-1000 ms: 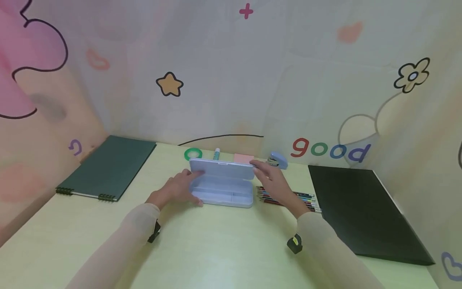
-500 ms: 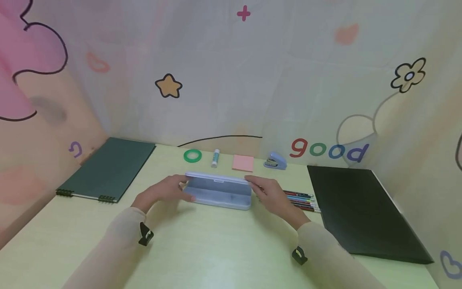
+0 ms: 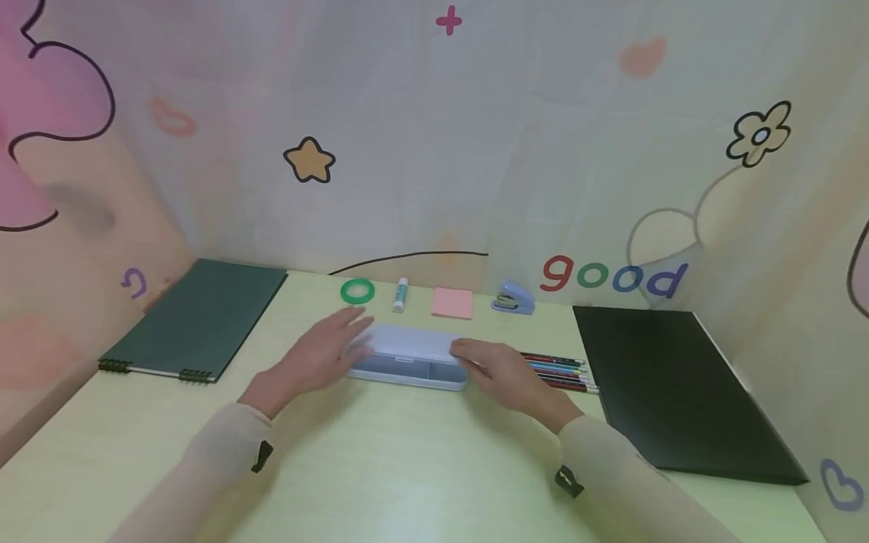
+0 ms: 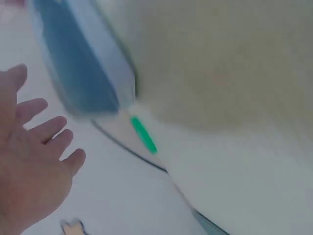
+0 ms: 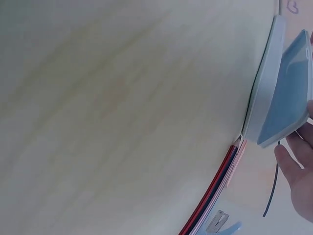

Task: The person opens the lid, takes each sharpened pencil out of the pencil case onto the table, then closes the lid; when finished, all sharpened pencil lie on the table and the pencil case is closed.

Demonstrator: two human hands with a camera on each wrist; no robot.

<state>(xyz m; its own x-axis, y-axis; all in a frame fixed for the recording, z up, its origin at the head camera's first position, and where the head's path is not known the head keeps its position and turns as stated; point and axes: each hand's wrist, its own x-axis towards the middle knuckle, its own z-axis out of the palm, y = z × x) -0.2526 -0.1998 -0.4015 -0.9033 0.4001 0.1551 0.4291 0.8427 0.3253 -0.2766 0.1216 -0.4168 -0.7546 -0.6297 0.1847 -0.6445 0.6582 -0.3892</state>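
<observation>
L hand point(image 3: 324, 353) lies mid-frame in the head view w/ fingers straight & spread, fingertips resting on the left end of the pencil case point(image 3: 409, 357) lid; holds nothing. R hand point(image 3: 498, 369) has fingers laid flat over the case's right end, pressing on the lid, not curled round it. Case sits centre of the desk point(image 3: 380, 467): pale blue hard plastic, smooth, rounded corners, lid nearly down. Just right of it a row of thin pencils point(image 3: 560, 371). Along the wall: green tape ring point(image 3: 357, 291), small glue stick point(image 3: 400, 295), pink sticky pad point(image 3: 452, 302), blue stapler point(image 3: 514, 298). Dark green spiral notebook point(image 3: 197, 320) at left, matte black folder point(image 3: 672, 388) at right.
</observation>
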